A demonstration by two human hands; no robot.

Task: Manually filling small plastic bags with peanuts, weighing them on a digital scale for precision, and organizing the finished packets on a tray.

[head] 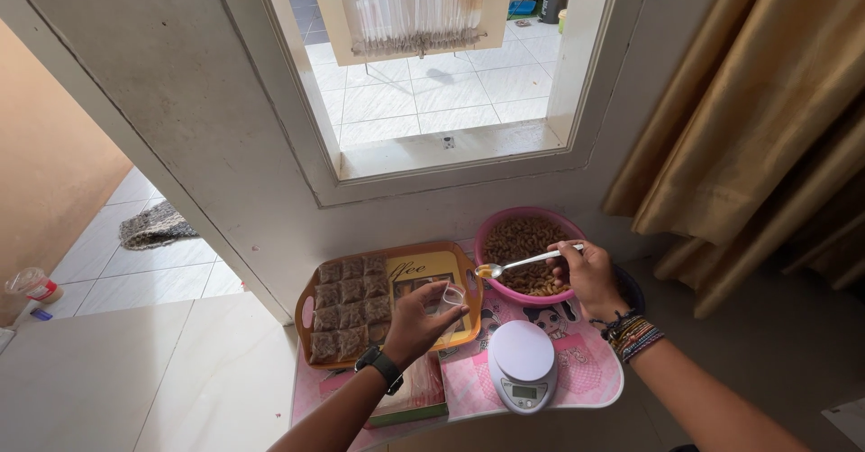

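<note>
On the far left we see a plastic cup (31, 283) on the floor ledge and a grey mat (158, 227) on the tiles, well apart from our work. Next comes the orange tray (311, 312) on the small pink worktop (590, 375), its left half packed with filled brown packets (351, 306). Our left hand (416, 321), a dark watch (384, 366) at its wrist, hovers over the tray with its fingers (441, 297) narrowed around a small clear pouch (453, 297), mouth turned toward the spoon. A white kitchen scale (523, 364) sits just in front, nothing on it. To the right, our right hand (590, 276) has its fingers closed on the handle of a metal spoon (527, 261), whose bowl carries a small yellowish load, held between the pouch and the pink bowl (491, 227) of brown snack pieces (527, 240). We judge the risk to be spillage: the pouch mouth looks small and limp, so a tilted spoon could scatter pieces over the tray, and the pinched pouch could slip or fold shut
</note>
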